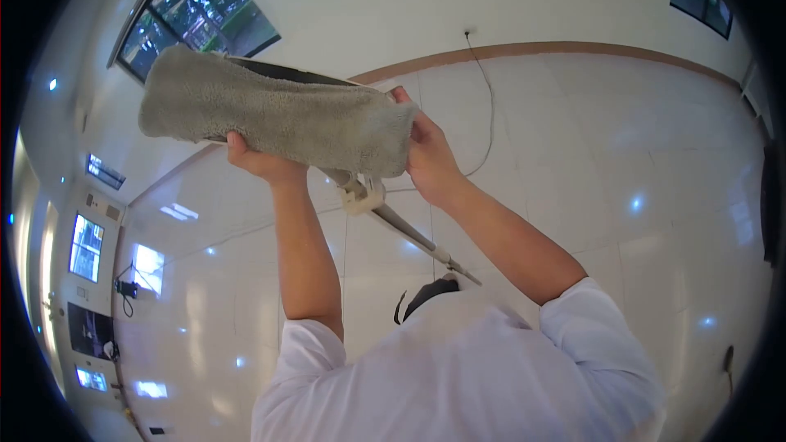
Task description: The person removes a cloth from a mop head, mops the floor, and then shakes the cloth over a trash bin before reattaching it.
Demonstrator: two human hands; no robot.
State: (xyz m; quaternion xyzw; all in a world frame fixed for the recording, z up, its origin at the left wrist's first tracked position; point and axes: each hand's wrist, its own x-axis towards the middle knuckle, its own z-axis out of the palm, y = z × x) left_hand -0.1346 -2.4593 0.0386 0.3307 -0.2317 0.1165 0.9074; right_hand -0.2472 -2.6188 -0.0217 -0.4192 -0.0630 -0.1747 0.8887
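Observation:
A flat mop is raised in front of me, its head turned up so that a grey-beige fluffy mop pad (270,110) faces me. A strip of the dark mop plate (286,72) shows along the pad's upper edge. My left hand (264,164) grips the lower edge of the mop head, thumb on the pad side and the other fingers mostly hidden. At the pad's right end, my right hand (429,157) is closed around the corner, fingertips by the top edge. The mop pole (409,233) slants from a pale joint (363,194) down towards my feet.
Glossy pale tiles (573,196) cover the floor. A grey cable (491,115) runs from a wall outlet (469,32) across the floor behind the mop. A black device (127,288) with wires stands at the left. A dark long-handled object (729,360) lies at the far right.

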